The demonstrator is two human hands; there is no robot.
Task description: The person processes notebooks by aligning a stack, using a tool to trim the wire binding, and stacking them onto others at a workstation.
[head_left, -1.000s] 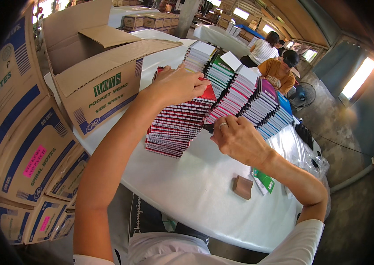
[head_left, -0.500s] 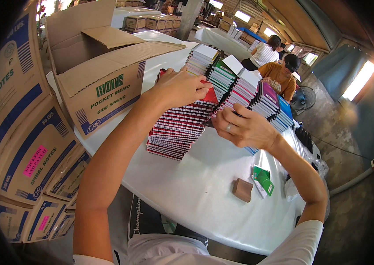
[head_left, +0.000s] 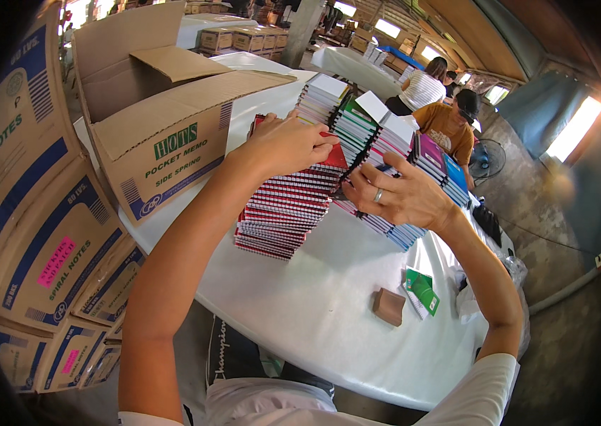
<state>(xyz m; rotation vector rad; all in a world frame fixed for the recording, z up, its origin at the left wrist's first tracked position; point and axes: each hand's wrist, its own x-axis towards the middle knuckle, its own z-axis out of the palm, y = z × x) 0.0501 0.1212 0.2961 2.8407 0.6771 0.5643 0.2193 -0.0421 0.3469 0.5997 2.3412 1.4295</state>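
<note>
A tall, leaning stack of red spiral notebooks (head_left: 282, 213) stands on the white table, its coil edges facing me. My left hand (head_left: 292, 145) lies over the top of it, fingers bent around the upper red notebooks near their right corner. Beside the stack's right edge is my right hand (head_left: 403, 193), a ring on one finger, its fingers bent but apart. Its fingertips come close to the red covers; whether they touch, I cannot tell. Behind it rise more notebook stacks: green (head_left: 354, 122), white-topped (head_left: 397, 128), purple (head_left: 429, 153) and blue (head_left: 456, 174).
An open cardboard box (head_left: 165, 142) stands left of the notebooks, and closed cartons (head_left: 52, 263) are piled at far left. On the white table (head_left: 300, 305) lie a brown block (head_left: 389, 307) and small green notebooks (head_left: 422, 291). A person in a brown shirt (head_left: 446, 128) is across the table.
My right hand has shifted slightly right and turned, its fingers spreading more. My left hand stays over the red stack. The person across has leaned a little.
</note>
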